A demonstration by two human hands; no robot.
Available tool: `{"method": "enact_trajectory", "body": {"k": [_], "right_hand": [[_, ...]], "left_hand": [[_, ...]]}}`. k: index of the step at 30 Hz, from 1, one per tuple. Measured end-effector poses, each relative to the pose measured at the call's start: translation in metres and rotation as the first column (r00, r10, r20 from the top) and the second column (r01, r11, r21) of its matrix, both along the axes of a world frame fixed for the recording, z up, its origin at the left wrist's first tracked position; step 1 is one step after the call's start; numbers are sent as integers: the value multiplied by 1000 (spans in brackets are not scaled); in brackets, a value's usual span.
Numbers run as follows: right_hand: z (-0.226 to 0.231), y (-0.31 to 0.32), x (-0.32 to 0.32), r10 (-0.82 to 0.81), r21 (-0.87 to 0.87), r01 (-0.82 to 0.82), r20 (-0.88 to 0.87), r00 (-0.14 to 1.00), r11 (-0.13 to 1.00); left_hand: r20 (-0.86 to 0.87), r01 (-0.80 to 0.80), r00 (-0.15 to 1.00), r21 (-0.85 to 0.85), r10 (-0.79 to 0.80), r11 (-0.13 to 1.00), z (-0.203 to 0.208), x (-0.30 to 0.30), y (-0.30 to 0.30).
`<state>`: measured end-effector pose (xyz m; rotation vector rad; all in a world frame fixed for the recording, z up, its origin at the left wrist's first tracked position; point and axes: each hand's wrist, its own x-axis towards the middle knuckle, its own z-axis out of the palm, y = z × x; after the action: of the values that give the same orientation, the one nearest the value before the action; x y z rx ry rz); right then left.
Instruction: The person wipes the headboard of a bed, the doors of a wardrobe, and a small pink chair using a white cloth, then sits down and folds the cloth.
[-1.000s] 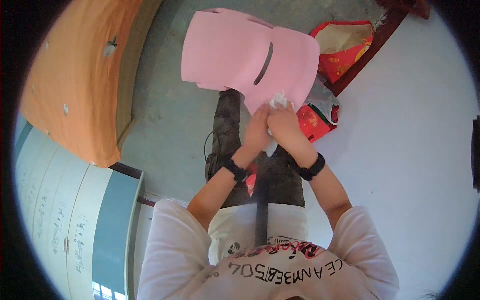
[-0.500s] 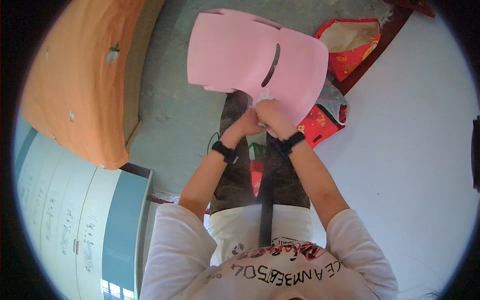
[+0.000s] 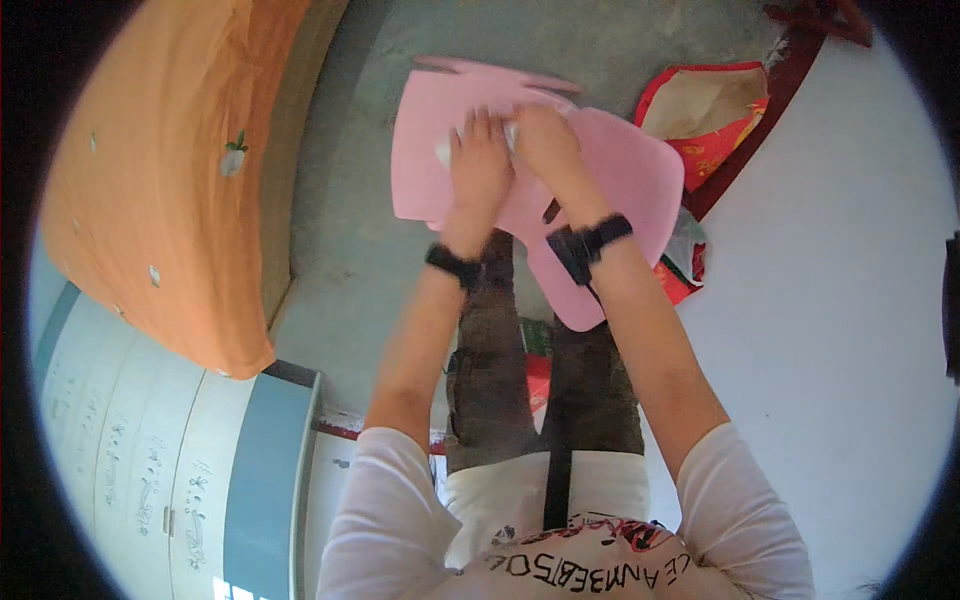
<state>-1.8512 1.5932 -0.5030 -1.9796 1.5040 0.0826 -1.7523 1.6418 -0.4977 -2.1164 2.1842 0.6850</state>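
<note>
A pink plastic chair (image 3: 630,160) with a dark slot stands on the floor ahead of my legs. Over its far flat part, my left hand (image 3: 482,165) lies with its fingers stretched out, slightly blurred. Crumpled white tissue (image 3: 444,152) shows beside that hand's fingers and again between my two hands. My right hand (image 3: 548,145) is curled close to the left one, its fingers closed around a piece of the white tissue. Most of the tissue is hidden beneath my hands.
A surface draped with orange cloth (image 3: 190,170) rises on the left, above a pale cabinet (image 3: 265,480). Red bags (image 3: 715,150) stand right of the chair, along the white wall (image 3: 820,330). Grey concrete floor (image 3: 340,210) runs underneath.
Both hands have moved away from me, from the near edge of the chair to its far part. My left fingers have stretched out. The chair appears slightly lower in the view.
</note>
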Motion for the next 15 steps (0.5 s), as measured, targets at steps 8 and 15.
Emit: {"method": "enact_trajectory", "body": {"k": [8,15], "right_hand": [[-80,27,46,-135,-137,185,309,941,973],[-91,92,56,384,-109,-371,134,914,922]], "left_hand": [[-163,200,966,-14,-200,980,-80,93,-32],[-28,-38,999,210,44,977,-77,95,105]]}}
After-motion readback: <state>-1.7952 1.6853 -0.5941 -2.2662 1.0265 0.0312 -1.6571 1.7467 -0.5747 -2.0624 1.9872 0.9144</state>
